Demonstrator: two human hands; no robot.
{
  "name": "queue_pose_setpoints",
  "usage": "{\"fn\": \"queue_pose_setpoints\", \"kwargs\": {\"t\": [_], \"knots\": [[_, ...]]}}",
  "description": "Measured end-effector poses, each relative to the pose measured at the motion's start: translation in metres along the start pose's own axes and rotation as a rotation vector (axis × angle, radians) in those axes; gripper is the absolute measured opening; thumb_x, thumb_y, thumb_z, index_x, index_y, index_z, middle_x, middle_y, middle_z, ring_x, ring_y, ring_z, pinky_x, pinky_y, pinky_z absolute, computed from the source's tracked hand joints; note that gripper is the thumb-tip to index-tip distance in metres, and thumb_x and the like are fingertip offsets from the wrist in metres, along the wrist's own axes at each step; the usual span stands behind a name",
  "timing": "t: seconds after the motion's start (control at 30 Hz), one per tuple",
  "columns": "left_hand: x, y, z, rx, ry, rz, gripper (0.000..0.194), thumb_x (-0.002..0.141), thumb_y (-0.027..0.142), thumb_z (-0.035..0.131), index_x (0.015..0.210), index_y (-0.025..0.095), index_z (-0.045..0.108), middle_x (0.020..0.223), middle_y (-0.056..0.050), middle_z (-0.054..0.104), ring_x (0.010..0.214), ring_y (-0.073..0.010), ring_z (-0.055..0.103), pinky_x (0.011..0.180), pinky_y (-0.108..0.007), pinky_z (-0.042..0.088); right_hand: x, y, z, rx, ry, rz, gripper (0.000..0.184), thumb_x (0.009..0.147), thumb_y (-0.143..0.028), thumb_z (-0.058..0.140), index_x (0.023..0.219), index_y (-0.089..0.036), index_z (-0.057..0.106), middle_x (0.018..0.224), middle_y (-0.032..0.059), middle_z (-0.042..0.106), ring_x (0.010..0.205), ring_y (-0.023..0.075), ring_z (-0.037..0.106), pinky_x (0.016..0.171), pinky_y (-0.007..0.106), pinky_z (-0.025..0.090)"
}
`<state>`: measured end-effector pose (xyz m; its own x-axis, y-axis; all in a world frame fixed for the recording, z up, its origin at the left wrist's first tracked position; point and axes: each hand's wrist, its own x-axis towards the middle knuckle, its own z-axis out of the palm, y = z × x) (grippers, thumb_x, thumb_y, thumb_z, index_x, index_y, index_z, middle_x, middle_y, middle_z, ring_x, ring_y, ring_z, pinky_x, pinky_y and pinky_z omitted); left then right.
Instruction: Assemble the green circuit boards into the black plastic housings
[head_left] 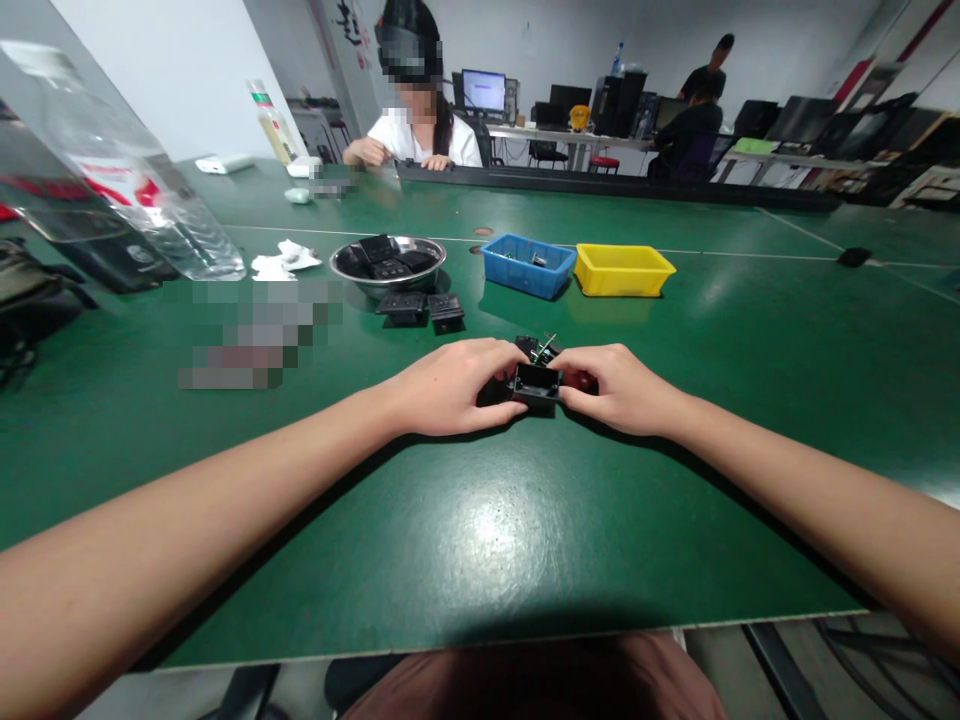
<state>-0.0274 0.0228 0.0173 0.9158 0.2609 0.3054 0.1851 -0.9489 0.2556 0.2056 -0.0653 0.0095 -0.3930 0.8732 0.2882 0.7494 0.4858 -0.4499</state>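
Observation:
A small black plastic housing (535, 382) with an open rectangular cavity rests on the green table (480, 520) between my two hands. My left hand (450, 385) grips its left side with curled fingers. Its right side is pinched by my right hand (619, 388), whose fingers are also closed. Thin metal prongs (545, 347) stick up from a black part just behind the housing. Two similar black housings (421, 307) lie farther back to the left, beside a metal bowl (388, 262) that holds more of them.
A blue bin (528, 265) and a yellow bin (621, 269) stand behind my hands. A clear water bottle (124, 165) lies at the far left. A person in white sits across the table. The table's near edge runs just before my lap.

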Motion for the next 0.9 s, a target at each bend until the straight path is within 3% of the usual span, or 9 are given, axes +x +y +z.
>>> {"fn": "queue_pose_setpoints", "kwargs": {"t": [0.9], "knots": [[0.0010,0.0006,-0.0008,-0.006,-0.019,-0.021,0.031,0.089,0.041,0.061,0.106,0.016,0.061,0.095,-0.007,0.067,0.086,-0.0207,0.065,0.075,-0.029,0.049,-0.0004,-0.0009,-0.0002,-0.004,-0.007,0.009,0.013,0.086,-0.017,0.062,0.097,-0.014,0.070,0.072,-0.0001,0.063,0.062,0.0115,0.051,0.063,0.023,0.035]]}}
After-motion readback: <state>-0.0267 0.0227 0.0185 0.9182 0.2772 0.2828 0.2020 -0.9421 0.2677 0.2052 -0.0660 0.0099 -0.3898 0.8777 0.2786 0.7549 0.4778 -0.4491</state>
